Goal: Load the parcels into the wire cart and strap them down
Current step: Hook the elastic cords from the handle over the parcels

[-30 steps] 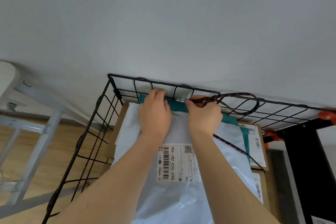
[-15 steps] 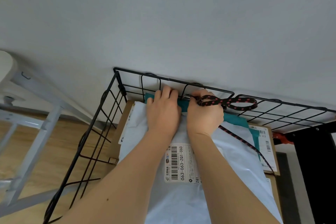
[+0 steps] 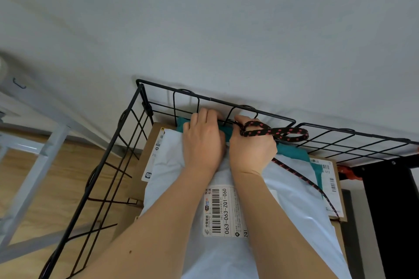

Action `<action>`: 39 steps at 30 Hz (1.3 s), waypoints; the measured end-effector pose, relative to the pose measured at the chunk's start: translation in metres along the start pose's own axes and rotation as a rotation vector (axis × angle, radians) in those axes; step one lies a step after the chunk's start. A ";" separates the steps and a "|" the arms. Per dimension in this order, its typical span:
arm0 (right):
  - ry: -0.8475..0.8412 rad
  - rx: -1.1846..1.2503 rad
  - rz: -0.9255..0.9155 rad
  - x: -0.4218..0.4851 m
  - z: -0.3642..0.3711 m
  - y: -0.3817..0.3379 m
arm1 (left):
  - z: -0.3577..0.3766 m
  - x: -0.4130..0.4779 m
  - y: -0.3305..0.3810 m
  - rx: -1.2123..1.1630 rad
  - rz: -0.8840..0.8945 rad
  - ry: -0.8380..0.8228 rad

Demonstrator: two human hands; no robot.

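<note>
parcels (image 3: pixel 172 165) in the wire cart (image 3: pixel 210 99), against a white wall (image 3: pixel 226 29)
right grip (image 3: pixel 251 149) clamped on the cord (image 3: pixel 271 131) at the cart's far rim; left grip (image 3: pixel 204 140) curled, hold unclear. wood floor (image 3: pixel 56 188) left of the cart.

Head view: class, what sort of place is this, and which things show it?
Likely a plain indoor room used for parcel handling, perhaps a small depot or a home: barcoded parcels stacked in a wire cart, a cord for strapping, a white wall and a wood-look floor.
</note>
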State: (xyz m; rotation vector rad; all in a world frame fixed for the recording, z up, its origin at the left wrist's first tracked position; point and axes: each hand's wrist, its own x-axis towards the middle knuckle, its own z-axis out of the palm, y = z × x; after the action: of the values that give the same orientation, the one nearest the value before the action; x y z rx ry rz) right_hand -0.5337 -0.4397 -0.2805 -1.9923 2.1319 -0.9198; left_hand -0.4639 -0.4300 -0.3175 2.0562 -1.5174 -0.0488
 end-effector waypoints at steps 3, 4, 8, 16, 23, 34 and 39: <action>-0.204 -0.083 0.032 -0.001 -0.006 -0.002 | -0.003 -0.004 -0.001 -0.065 -0.023 -0.010; -0.314 -0.141 0.027 0.000 -0.005 -0.001 | -0.004 -0.005 -0.002 -0.081 -0.033 -0.014; -0.448 -0.168 0.037 0.005 -0.007 -0.003 | -0.007 -0.006 0.001 -0.143 -0.048 -0.019; -0.574 -0.041 0.138 0.011 -0.001 -0.003 | -0.007 -0.016 -0.005 -0.257 -0.184 -0.042; -0.663 -0.043 0.153 0.027 0.007 -0.001 | 0.000 -0.017 -0.011 -0.140 -0.140 -0.058; -0.393 0.178 0.186 0.016 0.004 0.008 | 0.000 -0.013 -0.009 -0.101 -0.134 -0.036; -0.321 0.278 0.187 0.015 0.003 0.005 | 0.000 -0.011 -0.008 -0.099 -0.153 -0.034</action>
State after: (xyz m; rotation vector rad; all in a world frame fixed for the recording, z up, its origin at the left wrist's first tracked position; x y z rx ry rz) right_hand -0.5388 -0.4551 -0.2804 -1.6475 1.8608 -0.7574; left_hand -0.4609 -0.4183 -0.3246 2.0972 -1.3468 -0.2146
